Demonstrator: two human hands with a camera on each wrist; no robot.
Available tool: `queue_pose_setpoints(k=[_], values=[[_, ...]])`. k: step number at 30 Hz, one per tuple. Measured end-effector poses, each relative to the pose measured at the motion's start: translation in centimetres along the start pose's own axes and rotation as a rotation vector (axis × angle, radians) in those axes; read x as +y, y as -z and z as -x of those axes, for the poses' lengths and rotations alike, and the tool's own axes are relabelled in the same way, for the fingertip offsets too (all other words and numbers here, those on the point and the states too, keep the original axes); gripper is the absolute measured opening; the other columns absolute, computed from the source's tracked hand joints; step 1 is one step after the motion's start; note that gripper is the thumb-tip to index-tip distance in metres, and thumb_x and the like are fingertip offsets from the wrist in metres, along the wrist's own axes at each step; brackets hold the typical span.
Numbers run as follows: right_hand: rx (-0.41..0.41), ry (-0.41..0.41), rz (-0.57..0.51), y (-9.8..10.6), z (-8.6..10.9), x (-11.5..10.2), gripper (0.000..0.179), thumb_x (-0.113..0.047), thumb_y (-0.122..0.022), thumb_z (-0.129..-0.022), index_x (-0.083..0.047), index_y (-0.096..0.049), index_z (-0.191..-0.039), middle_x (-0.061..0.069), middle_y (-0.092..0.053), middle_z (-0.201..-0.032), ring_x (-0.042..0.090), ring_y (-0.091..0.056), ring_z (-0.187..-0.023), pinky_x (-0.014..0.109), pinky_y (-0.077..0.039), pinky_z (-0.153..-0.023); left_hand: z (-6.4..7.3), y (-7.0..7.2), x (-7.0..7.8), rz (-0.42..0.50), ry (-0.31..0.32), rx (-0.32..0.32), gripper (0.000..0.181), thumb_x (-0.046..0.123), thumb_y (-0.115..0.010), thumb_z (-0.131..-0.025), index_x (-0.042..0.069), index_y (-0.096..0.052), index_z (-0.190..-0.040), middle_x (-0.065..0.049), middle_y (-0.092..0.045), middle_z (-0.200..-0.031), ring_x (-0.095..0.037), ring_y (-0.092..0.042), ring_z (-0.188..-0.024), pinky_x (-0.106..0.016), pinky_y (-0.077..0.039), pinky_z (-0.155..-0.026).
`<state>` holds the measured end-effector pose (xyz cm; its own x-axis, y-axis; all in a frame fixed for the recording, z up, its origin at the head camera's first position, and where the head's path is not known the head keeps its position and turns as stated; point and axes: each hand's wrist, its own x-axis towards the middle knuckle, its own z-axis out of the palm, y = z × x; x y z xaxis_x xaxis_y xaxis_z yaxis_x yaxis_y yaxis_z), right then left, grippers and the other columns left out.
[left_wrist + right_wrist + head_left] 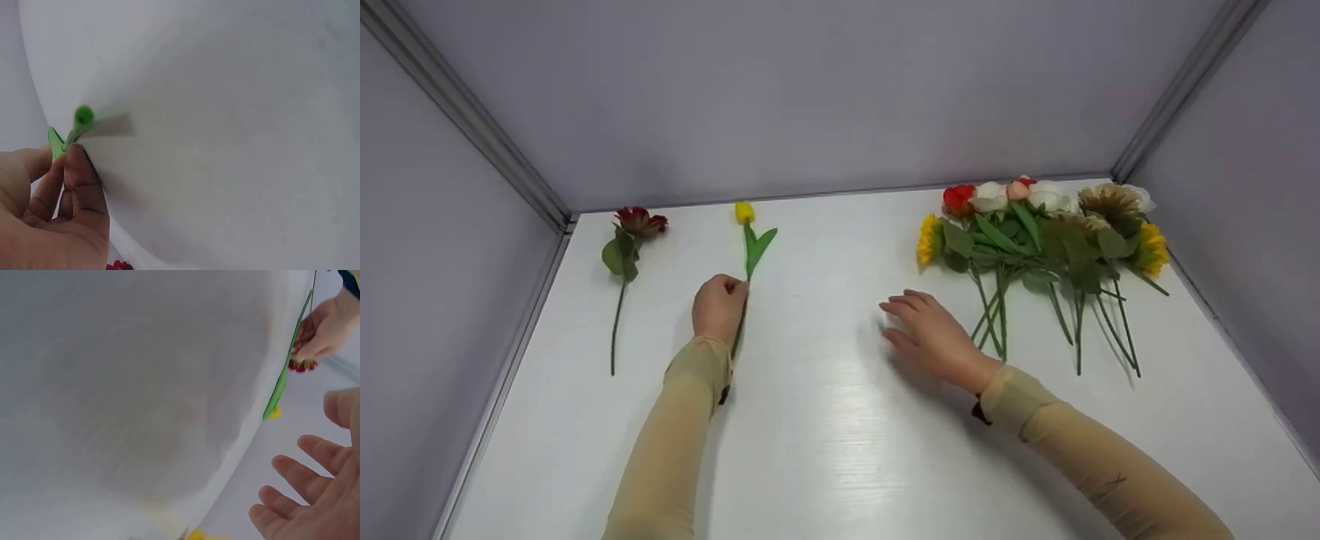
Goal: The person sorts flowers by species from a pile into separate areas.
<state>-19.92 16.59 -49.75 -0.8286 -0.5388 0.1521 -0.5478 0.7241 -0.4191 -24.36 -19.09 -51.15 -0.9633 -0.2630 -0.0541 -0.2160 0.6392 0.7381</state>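
Note:
My left hand [721, 307] pinches the green stem of a yellow tulip [744, 213] between thumb and fingertips, just below its leaves. In the left wrist view the stem's round end [84, 116] points toward the camera, over the white table. My right hand [934, 337] is held over the table with its fingers spread and nothing in them, left of a pile of flowers. The right wrist view shows its fingers [304, 478] apart, with the tulip's green leaf [277, 396] farther off beside the left hand.
A dark red rose [637, 223] lies at the table's left. The pile at the right holds a sunflower [930, 240], a red flower [958, 199], white flowers [1048, 196] and several others, stems toward me. Grey panels [840, 97] enclose the white table [825, 450].

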Motion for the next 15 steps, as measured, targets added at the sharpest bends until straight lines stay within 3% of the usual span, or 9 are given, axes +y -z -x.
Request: queue_pose_setpoints(k=[4, 7, 11, 15], values=[[0.126, -0.130, -0.082, 2.9, 1.4, 3.6, 0.029, -0.022, -0.061, -0.105, -0.005, -0.069, -0.128, 0.013, -0.065, -0.128, 0.034, -0.054, -0.124, 0.050, -0.045, -0.103, 0.3, -0.2, 1.0, -0.079, -0.089, 0.016, 0.040, 0.028, -0.062, -0.104, 0.000, -0.063, -0.133, -0.019, -0.058, -0.129, -0.034, -0.055, -0.120, -0.047, -0.046, -0.101], [0.227, -0.269, -0.151, 5.5, 2.9, 7.1, 0.027, -0.023, -0.059, -0.106, -0.007, -0.071, -0.123, 0.011, -0.066, -0.119, 0.030, -0.058, -0.110, 0.049, -0.049, -0.088, 1.0, -0.8, 2.4, -0.147, -0.218, 0.005, 0.050, 0.032, -0.062, -0.104, 0.004, -0.055, -0.145, -0.018, -0.050, -0.143, -0.035, -0.045, -0.134, -0.047, -0.040, -0.110], [0.318, -0.492, -0.244, 9.3, 5.2, 11.6, 0.039, -0.035, -0.050, -0.108, -0.006, -0.065, -0.129, 0.012, -0.063, -0.116, 0.025, -0.056, -0.096, 0.041, -0.046, -0.075, 3.1, -2.4, 5.1, -0.281, -0.426, -0.075, 0.058, 0.036, -0.058, -0.105, 0.010, -0.044, -0.155, -0.015, -0.039, -0.157, -0.034, -0.033, -0.146, -0.046, -0.028, -0.120], [0.340, -0.674, -0.275, 12.5, 7.4, 15.9, 0.051, -0.039, -0.041, -0.109, -0.001, -0.056, -0.139, 0.020, -0.057, -0.127, 0.029, -0.053, -0.101, 0.040, -0.046, -0.076, 6.1, -4.5, 7.9, -0.449, -0.657, -0.212, 0.064, 0.044, -0.052, -0.107, 0.015, -0.032, -0.162, -0.011, -0.028, -0.166, -0.031, -0.023, -0.153, -0.043, -0.014, -0.125]])
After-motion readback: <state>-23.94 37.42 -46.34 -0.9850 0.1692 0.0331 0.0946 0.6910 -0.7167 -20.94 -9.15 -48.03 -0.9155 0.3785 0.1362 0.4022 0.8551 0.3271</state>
